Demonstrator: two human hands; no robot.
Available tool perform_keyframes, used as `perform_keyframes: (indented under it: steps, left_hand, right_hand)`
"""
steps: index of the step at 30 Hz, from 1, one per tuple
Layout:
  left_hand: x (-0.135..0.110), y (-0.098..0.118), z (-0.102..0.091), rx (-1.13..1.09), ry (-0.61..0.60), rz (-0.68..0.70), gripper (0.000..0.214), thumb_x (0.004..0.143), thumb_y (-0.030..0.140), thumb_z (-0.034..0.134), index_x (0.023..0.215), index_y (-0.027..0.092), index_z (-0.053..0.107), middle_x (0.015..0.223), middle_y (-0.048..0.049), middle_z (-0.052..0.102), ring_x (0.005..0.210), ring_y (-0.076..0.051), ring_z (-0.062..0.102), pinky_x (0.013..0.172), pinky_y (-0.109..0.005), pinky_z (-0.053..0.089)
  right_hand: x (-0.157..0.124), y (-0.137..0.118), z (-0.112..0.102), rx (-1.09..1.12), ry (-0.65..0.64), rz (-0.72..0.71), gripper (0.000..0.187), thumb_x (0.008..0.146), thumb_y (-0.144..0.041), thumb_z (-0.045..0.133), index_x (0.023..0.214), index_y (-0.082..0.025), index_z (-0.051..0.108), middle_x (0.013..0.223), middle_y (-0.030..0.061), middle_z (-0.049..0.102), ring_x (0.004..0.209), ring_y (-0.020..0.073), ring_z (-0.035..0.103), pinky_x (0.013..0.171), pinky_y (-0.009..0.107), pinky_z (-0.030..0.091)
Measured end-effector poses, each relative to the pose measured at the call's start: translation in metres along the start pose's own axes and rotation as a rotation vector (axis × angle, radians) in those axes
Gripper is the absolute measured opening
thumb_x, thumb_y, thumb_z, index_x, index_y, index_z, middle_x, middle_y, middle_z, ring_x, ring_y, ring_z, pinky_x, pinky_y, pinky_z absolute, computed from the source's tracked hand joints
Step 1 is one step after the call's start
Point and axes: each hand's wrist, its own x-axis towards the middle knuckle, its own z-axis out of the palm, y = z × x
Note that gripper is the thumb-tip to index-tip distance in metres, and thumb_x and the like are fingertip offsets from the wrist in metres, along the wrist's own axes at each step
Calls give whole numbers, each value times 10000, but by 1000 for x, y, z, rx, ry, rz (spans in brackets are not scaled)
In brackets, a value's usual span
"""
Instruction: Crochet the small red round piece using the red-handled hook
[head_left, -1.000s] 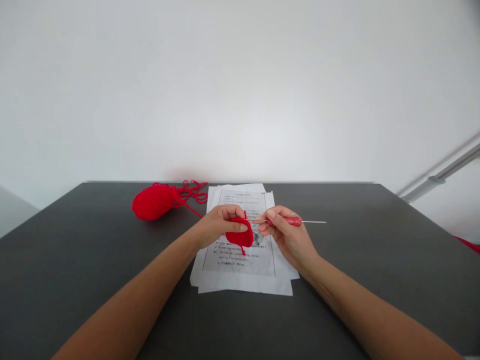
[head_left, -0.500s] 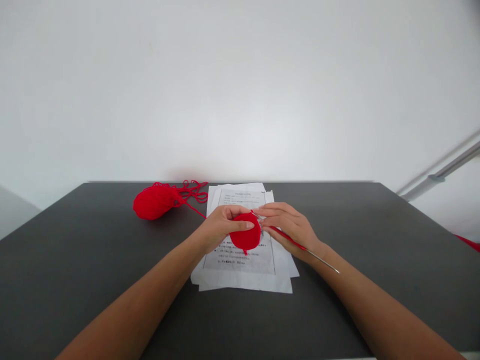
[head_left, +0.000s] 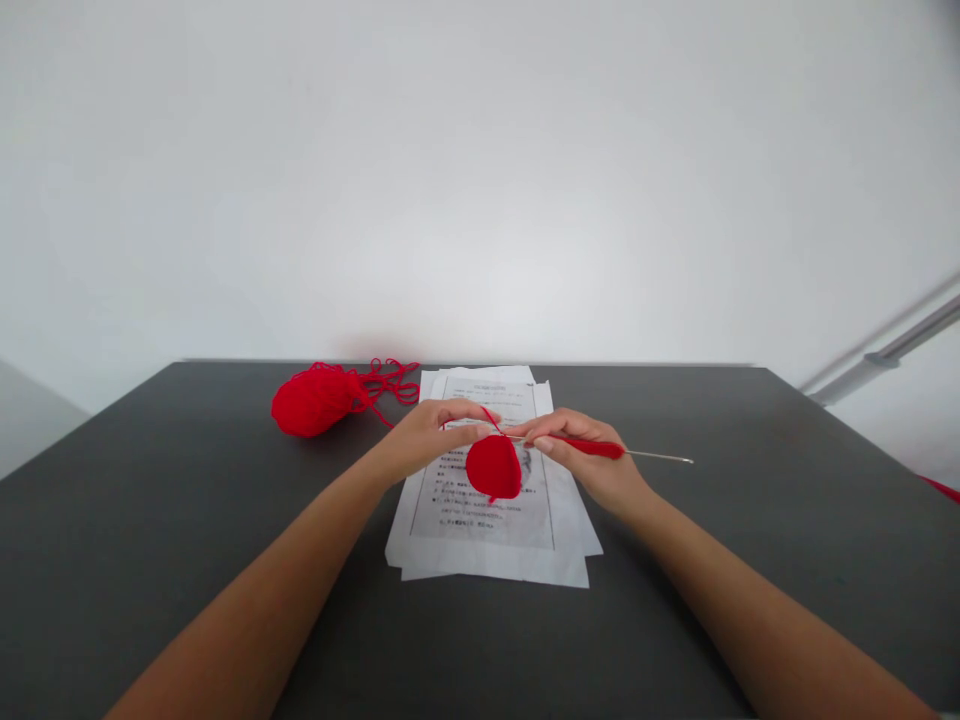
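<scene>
A round red crochet piece (head_left: 493,468) hangs between my hands above the printed sheets, a short tail of yarn at its lower edge. My left hand (head_left: 442,428) pinches its top edge, and a strand of red yarn runs taut from the raised index finger down to the hook. My right hand (head_left: 581,445) is closed around a crochet hook (head_left: 604,449) with a red handle. One thin metal end points left into the top of the piece; the other sticks out to the right past the hand.
A ball of red yarn (head_left: 315,400) lies at the back left of the dark table (head_left: 225,530), with loose loops beside it. Printed paper sheets (head_left: 487,565) lie stacked under my hands. Behind stands a white wall (head_left: 480,200); a metal rail (head_left: 915,335) slopes at the right.
The crochet hook has swung from a downward slant to nearly level. My left thumb has moved up from the face of the piece to its top edge, and a taut yarn strand now shows.
</scene>
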Motion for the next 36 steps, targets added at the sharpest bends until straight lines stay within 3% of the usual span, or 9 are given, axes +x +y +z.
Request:
perform_keyframes:
  steps: [3,5,11,19,24,31,36]
  left_hand:
    - [0,0,4,-164,46,-57,280,798,359,601,950,147,703,944,-69,697,936,-200,602,903,-351,400]
    - [-1,0,11,-322,16,-91,328,781,346,628,1045,158,673,875,-50,689,851,-173,607,857,-343,417]
    - [-1,4,27,-494,50,-123,493,639,213,761,1113,177,632,766,21,592,707,-102,561,719,-265,423]
    - [-3,12,26,-371,83,-58,603,641,204,747,1213,159,560,750,26,574,698,-107,545,677,-255,418]
    - [-4,13,22,-328,42,-40,635,646,140,716,1251,146,524,769,20,569,720,-111,543,686,-253,416]
    - [-6,11,17,-465,-36,-54,699,606,71,678,1277,157,500,861,-20,609,786,-143,570,695,-264,425]
    - [-5,10,17,-490,-6,-73,592,642,117,637,1227,146,552,841,-27,617,748,-142,568,678,-269,412]
  right_hand:
    - [0,2,1,62,8,38,116,816,-301,648,808,-186,663,956,59,733,895,180,679,803,326,539]
    - [-1,4,2,70,22,45,114,811,-301,653,803,-188,662,953,58,732,876,175,680,790,320,541]
    - [-1,3,6,-13,59,-74,69,816,-280,644,795,-218,668,901,37,729,856,169,673,757,299,543]
    - [-2,7,8,-144,90,-267,70,835,-215,622,833,-242,686,946,42,706,898,181,648,830,345,512]
    - [-2,11,5,-204,74,-288,70,828,-220,632,845,-246,695,963,52,706,911,190,645,837,361,513]
    - [-2,11,2,-208,69,-300,84,839,-234,619,856,-249,700,974,54,715,942,203,644,866,385,509]
    - [-1,13,3,-169,66,-283,86,841,-232,618,865,-251,698,971,51,715,936,201,648,858,379,513]
